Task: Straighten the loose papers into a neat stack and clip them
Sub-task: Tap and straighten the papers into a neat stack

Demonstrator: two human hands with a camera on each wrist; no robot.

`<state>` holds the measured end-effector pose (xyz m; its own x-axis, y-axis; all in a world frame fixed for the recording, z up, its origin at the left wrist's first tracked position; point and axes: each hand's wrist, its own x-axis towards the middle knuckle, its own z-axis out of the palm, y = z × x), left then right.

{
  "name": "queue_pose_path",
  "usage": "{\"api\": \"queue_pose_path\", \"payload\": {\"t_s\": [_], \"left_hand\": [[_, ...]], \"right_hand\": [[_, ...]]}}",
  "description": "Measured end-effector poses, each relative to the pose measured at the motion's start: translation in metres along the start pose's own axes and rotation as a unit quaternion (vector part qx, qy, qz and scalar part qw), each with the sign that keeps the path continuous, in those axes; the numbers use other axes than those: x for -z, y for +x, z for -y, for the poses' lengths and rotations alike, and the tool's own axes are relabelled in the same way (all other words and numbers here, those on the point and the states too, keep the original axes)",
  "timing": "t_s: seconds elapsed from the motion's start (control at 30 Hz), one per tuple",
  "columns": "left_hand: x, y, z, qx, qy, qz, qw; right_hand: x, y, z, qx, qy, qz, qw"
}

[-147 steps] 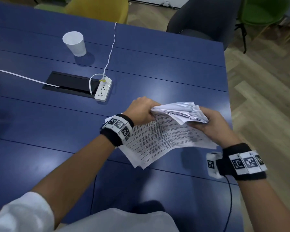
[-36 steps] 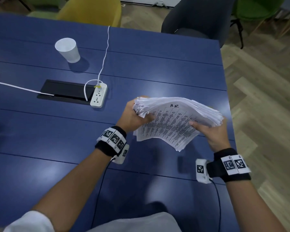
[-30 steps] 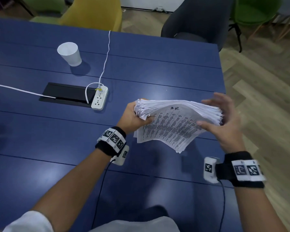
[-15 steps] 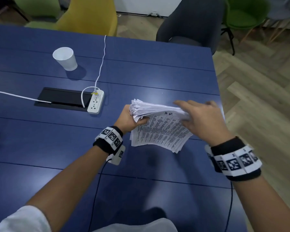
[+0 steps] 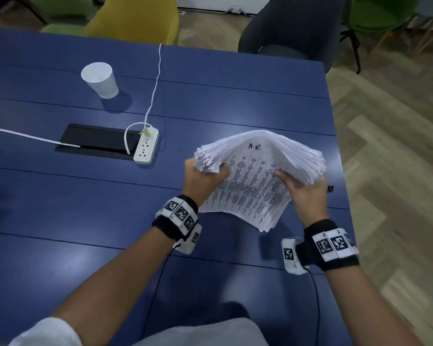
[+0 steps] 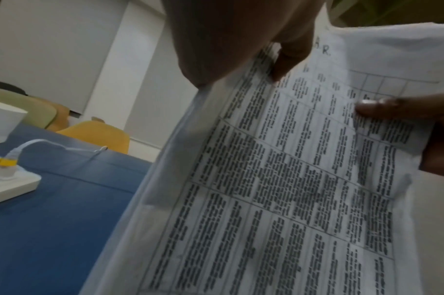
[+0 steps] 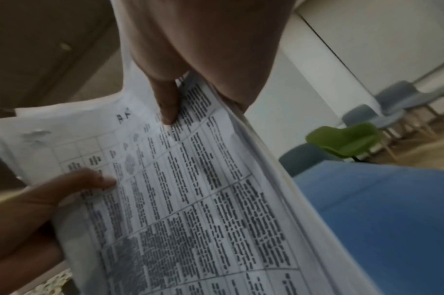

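A thick stack of printed papers (image 5: 255,176), marked "A.R." at the top, is held above the blue table (image 5: 210,106), bowed upward in the middle with its edges fanned unevenly. My left hand (image 5: 208,177) grips its left edge, thumb on the top sheet (image 6: 279,189). On the right edge my right hand (image 5: 301,191) holds it the same way, its thumb pressing the printed table (image 7: 203,199). A small black object (image 5: 330,188) lies on the table just beyond my right hand; it is too small to identify.
A white paper cup (image 5: 100,79) stands at the back left. A white power strip (image 5: 146,146) with its cable lies beside a black cable hatch (image 5: 95,141). The table's right edge (image 5: 340,171) is close to my right hand. Yellow, grey and green chairs stand behind.
My right hand, which lay over the top of the stack half a second ago, is back on the right edge with its thumb on top. The stack bows up more.
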<state>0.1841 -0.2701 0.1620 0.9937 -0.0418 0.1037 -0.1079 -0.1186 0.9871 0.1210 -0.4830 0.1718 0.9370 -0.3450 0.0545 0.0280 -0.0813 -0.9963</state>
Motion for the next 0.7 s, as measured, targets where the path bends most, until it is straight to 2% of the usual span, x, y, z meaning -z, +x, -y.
{"api": "queue_pose_path", "payload": {"t_s": [0.07, 0.13, 0.23, 0.33, 0.4, 0.43, 0.5, 0.53, 0.57, 0.63, 0.7], "left_hand": [[0.000, -0.007, 0.004, -0.030, 0.033, -0.040, 0.998], [0.000, -0.018, 0.011, -0.023, 0.028, -0.046, 0.998], [-0.004, -0.030, 0.023, 0.014, 0.044, -0.011, 0.999], [-0.003, -0.029, 0.024, -0.009, 0.073, 0.015, 0.997], [0.001, -0.028, 0.027, -0.048, 0.116, 0.040, 0.991], [0.002, -0.029, 0.029, -0.055, 0.131, 0.064, 0.988], [0.001, -0.033, 0.025, -0.014, 0.101, 0.096, 0.990], [-0.001, -0.032, 0.021, 0.015, 0.066, 0.089, 0.994], [-0.003, -0.026, 0.019, 0.052, 0.025, 0.086, 0.995], [-0.006, -0.012, 0.021, 0.114, -0.020, 0.111, 0.987], [-0.007, 0.004, 0.036, 0.170, -0.031, 0.154, 0.973]], "right_hand": [[0.001, -0.005, 0.000, 0.038, 0.031, -0.018, 0.999], [0.002, -0.013, -0.010, 0.027, 0.028, -0.025, 0.999], [0.004, -0.021, -0.027, -0.022, -0.012, -0.011, 1.000], [0.012, -0.021, -0.034, 0.007, -0.045, 0.004, 0.999], [0.019, -0.026, -0.040, -0.014, -0.058, 0.027, 0.998], [0.022, -0.029, -0.047, -0.047, -0.079, 0.054, 0.994], [0.024, -0.032, -0.062, -0.159, -0.116, 0.078, 0.977], [0.024, -0.029, -0.066, -0.162, -0.102, 0.072, 0.979], [0.025, -0.023, -0.066, -0.131, -0.069, 0.049, 0.988], [0.027, -0.012, -0.059, -0.108, -0.008, 0.011, 0.994], [0.032, 0.001, -0.062, -0.140, 0.008, 0.043, 0.989]]}}
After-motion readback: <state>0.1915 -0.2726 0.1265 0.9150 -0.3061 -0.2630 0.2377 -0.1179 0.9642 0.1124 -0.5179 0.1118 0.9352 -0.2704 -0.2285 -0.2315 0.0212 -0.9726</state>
